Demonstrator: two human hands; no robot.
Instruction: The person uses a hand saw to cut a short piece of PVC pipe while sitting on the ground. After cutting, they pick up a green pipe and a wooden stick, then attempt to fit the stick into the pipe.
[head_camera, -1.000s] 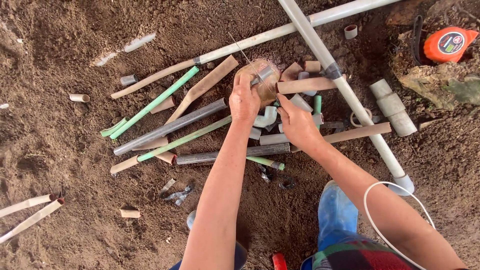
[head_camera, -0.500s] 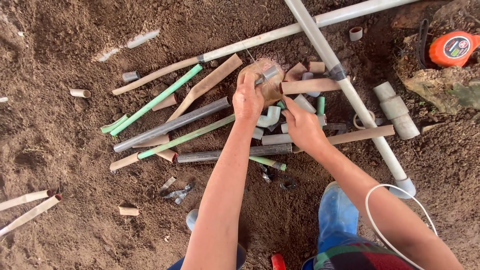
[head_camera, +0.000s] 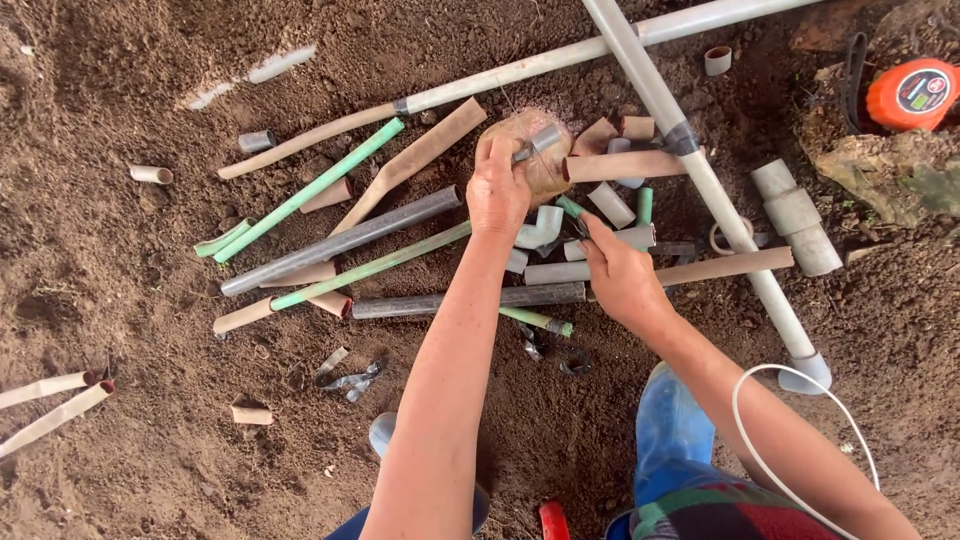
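Setting: bare brown soil (head_camera: 120, 260) with a scatter of pipe offcuts, seen from above.
Left hand: the left hand (head_camera: 497, 190) is closed, fingers curled over the near-left side of a clear plastic bag (head_camera: 545, 170) that lies on the ground; a short grey fitting (head_camera: 540, 142) sticks out at its fingertips, apparently pinched.
Right hand: the right hand (head_camera: 620, 275) is partly closed, forefinger and thumb meeting at a thin green pipe end (head_camera: 570, 207); whether it grips it firmly I cannot tell.
Key relation: the green pipe end lies just far-left of the right hand, its long axis running from far-left to near-right, towards the wrist. The right hand is on it; the left hand is near, just to the left, with a grey elbow fitting (head_camera: 540, 228) between the two.
Around them: a tan pipe stub (head_camera: 625, 165) just right of the bag, a dark grey pipe (head_camera: 340, 242) and long green pipe (head_camera: 310, 190) to the left, a long white pipe (head_camera: 700, 180) crossing on the right.
Far right: an orange tape measure (head_camera: 912, 92), well apart.
Near edge: blue boot (head_camera: 670, 430).
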